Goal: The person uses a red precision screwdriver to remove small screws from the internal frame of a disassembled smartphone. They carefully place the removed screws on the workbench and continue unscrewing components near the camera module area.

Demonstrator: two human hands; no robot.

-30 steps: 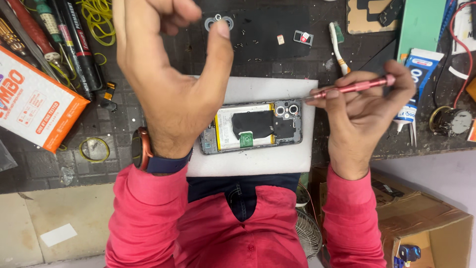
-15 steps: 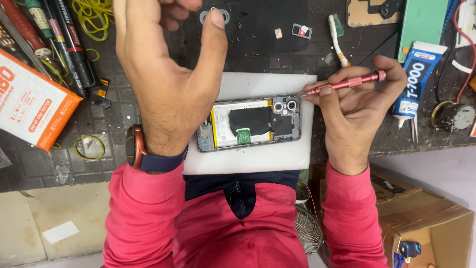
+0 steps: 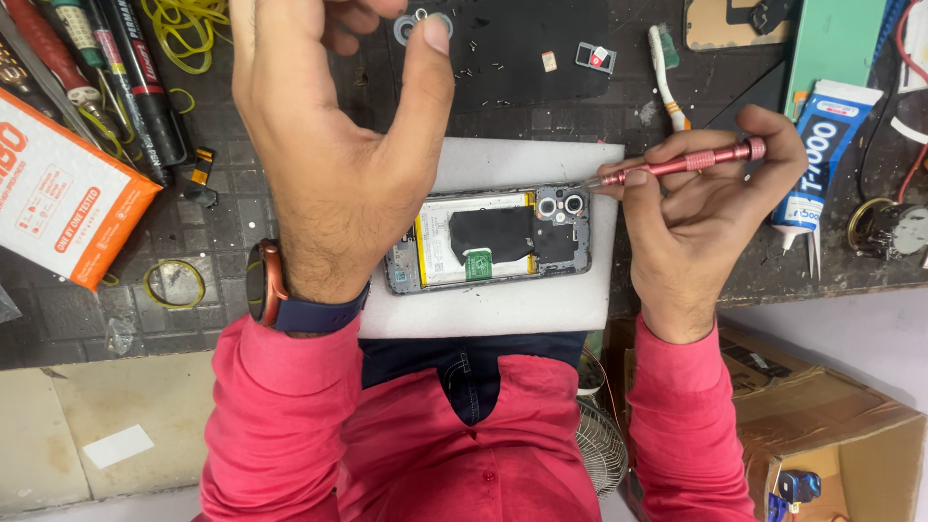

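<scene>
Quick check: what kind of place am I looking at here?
Most likely a phone repair bench: an opened phone lies on a white pad, the right hand holds a small screwdriver, and a glue tube lies nearby.

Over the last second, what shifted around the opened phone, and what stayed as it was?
The left hand reached a little further toward the small metal ring on the black mat, thumb tip now beside it. The right hand shifted only slightly, still gripping the pink precision screwdriver, tip by the phone's camera corner. The opened phone stayed on the white foam pad; toothbrush and glue tube unmoved.
</scene>
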